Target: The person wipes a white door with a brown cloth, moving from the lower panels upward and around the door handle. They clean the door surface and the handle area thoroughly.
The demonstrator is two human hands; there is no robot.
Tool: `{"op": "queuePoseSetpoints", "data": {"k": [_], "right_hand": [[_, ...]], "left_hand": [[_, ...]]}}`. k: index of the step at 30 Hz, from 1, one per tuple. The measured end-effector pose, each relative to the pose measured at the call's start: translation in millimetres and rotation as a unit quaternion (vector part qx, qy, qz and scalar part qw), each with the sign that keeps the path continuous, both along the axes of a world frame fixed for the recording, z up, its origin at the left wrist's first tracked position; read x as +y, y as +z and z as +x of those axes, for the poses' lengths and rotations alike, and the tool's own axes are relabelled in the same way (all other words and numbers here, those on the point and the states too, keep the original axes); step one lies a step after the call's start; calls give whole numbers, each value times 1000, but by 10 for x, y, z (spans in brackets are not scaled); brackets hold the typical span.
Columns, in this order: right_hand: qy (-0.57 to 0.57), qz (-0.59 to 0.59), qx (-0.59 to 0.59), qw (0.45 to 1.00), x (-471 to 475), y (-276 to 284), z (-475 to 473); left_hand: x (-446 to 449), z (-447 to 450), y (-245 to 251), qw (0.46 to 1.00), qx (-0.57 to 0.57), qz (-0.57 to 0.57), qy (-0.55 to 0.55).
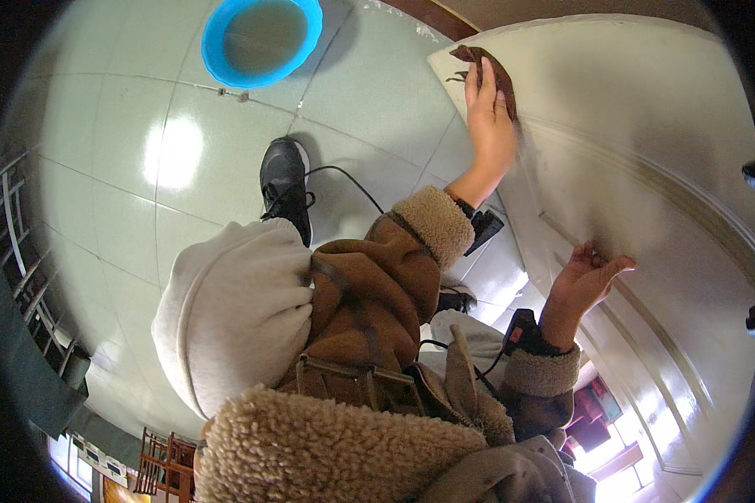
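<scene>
A crumpled dark brown cloth (505, 85) lies against the cream panelled door (629, 94), near its lower corner. My left hand (492, 122) presses it there, with the fingers stretched over the cloth. Lower down in the picture is my right hand (582, 280), close to the moulded part of the door. Its fingers are partly curled and the thumb stands apart, with no object seen in it. Whether it touches the door I cannot tell. Both wrists carry black straps below fleece cuffs.
A blue plastic basin (207, 47) of murky water stands on the pale tiled floor (119, 207). A black cable (352, 179) loops over my black shoe (283, 182). Metal rails (12, 214) stand at the left rim, and a wooden chair (173, 465) at the lower left.
</scene>
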State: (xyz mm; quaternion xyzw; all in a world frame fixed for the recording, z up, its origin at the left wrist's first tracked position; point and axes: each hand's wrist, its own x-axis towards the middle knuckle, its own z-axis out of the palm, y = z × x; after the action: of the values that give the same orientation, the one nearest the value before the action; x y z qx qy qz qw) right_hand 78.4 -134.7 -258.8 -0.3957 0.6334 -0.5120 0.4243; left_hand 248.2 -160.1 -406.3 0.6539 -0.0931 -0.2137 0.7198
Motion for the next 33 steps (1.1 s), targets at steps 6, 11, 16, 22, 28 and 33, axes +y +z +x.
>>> {"op": "queuePoseSetpoints", "data": {"k": [6, 11, 16, 22, 28, 33], "right_hand": [[-7, 10, -13, 1000, 21, 31, -18], [4, -9, -19, 1000, 14, 1, -18], [9, -19, -14, 1000, 8, -16, -46], [11, 1, -8, 1000, 5, -8, -113], [5, -26, 13, 1000, -3, -65, -24], [-11, -58, 36, 998, -9, -72, 35]], "left_hand": [[-175, 312, -672, 997, 53, 28, 41], [-90, 268, -946, 931, 355, -85, 9], [-102, 6, -574, 994, 100, 53, 10], [-196, 317, -883, 981, 191, 19, 18], [-50, 273, -927, 922, 388, -17, -13], [-104, -106, -638, 997, 62, 40, 36]]}}
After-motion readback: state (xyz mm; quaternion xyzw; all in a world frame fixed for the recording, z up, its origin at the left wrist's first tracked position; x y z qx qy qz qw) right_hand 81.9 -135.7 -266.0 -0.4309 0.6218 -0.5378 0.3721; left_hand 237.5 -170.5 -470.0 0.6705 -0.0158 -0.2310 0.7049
